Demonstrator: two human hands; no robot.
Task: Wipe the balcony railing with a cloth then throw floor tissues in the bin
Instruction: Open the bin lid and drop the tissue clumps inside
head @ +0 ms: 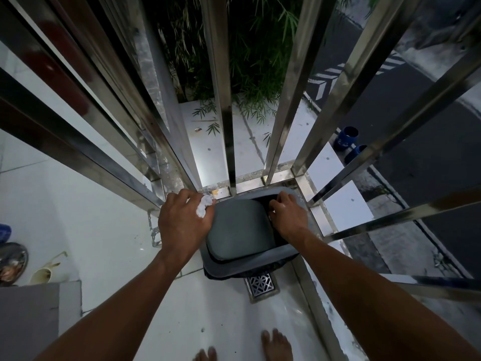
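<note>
A grey bin [229, 267] with a swing lid [239, 230] stands in the balcony corner against the steel railing [223, 105]. My left hand [182, 222] hovers at the bin's left edge and grips a crumpled white tissue [203, 206]. My right hand [286, 214] reaches over the bin's right side, its curled fingers at the far edge of the lid where a dark opening shows. What the right fingers hold is hidden.
A metal floor drain [261, 284] lies just in front of the bin. My bare feet [276, 345] stand on the white tiles. A sandal [44, 272] and a metal lid [11, 261] lie at the far left. Blue pots [347, 138] sit below, outside the bars.
</note>
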